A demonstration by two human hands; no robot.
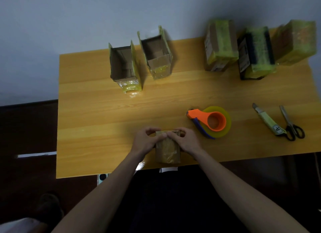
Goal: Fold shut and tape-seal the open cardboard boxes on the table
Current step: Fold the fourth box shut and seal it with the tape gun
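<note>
The small cardboard box (167,148) stands at the table's (97,111) near edge, your left hand (147,141) and right hand (186,141) curled round its top, pinching the flaps shut (so tape can go on). The tape dispenser (211,122) waits just beside your right hand.
</note>
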